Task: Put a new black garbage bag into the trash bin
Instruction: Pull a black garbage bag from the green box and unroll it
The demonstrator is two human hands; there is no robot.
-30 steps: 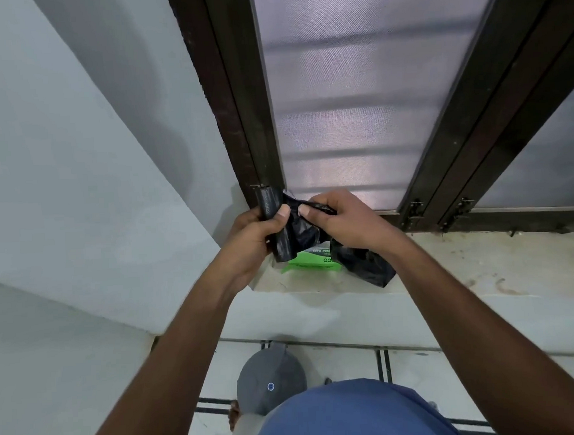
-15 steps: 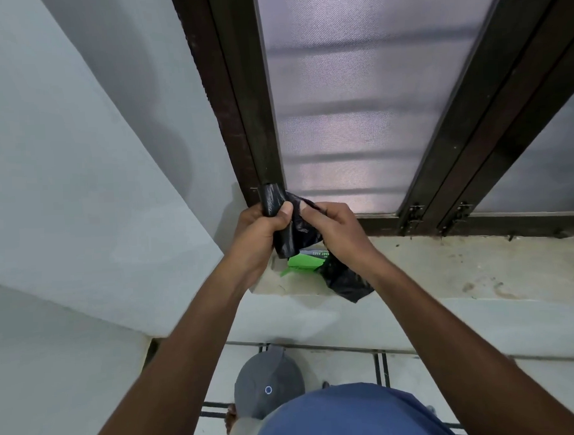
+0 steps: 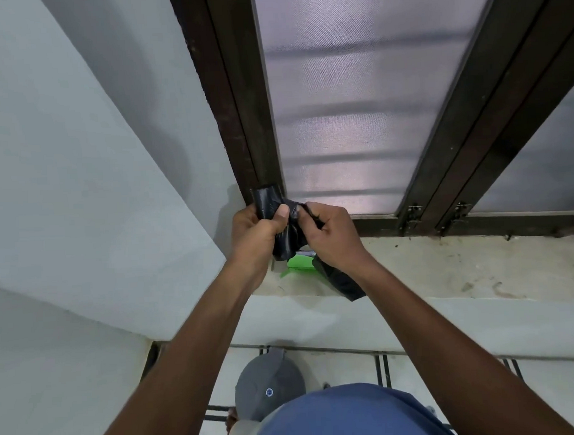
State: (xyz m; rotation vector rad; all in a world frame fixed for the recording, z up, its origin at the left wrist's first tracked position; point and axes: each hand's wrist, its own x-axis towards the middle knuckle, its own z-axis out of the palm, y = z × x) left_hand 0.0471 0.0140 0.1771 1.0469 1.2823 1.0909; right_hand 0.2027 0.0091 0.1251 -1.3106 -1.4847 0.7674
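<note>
Hands (image 3: pixel 299 233) grip garbage bag (image 3: pixel 288 237) over green packet (image 3: pixel 300 262) on sill (image 3: pixel 445 269).

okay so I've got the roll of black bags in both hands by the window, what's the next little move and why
Probably pull the hands apart to tear one bag free. The left hand grips the rolled part of the black bag roll, while the right hand pinches the loose end, which hangs down over the sill. The gray bin waits below.

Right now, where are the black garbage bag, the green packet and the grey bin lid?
black garbage bag (image 3: pixel 342 279), head view, loose hanging end.
green packet (image 3: pixel 301 263), head view, exposed top face.
grey bin lid (image 3: pixel 268 382), head view, domed top.
</note>
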